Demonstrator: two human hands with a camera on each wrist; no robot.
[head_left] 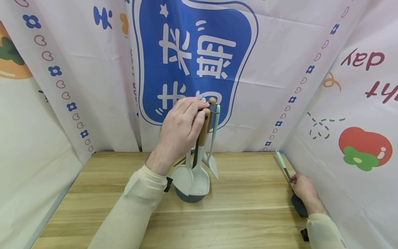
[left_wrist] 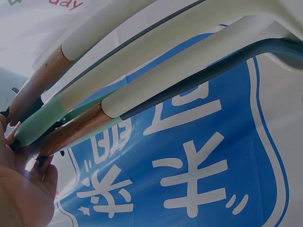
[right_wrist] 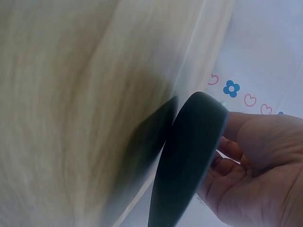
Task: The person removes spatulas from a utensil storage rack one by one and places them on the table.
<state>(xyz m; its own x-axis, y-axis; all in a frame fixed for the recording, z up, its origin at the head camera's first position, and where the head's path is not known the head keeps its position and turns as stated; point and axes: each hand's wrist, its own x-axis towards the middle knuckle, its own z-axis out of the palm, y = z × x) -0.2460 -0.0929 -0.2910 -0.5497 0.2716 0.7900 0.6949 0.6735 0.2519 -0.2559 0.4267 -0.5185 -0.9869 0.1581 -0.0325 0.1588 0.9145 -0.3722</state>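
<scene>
A bunch of kitchen utensils hangs upright from a stand near the table's middle, two pale turners [head_left: 199, 181] [head_left: 182, 180] in front. Brown wooden handles [head_left: 203, 133] and a mint handle [head_left: 215, 128] rise behind them. My left hand [head_left: 181, 121] grips the top of the utensil stand, thumb beside a wooden handle; its fingertips are partly hidden. At the table's right side, my right hand [head_left: 304, 188] holds a spatula by its dark shaft. This spatula [right_wrist: 187, 156] has a dark head and a mint handle end, and its head is close to the tabletop.
Beneath the turners shows a dark rounded piece [head_left: 190, 198], mostly covered. The wood-grain table [head_left: 242, 193] meets printed white curtains [head_left: 264, 45] at the back and both sides. The right curtain is close beside my right hand.
</scene>
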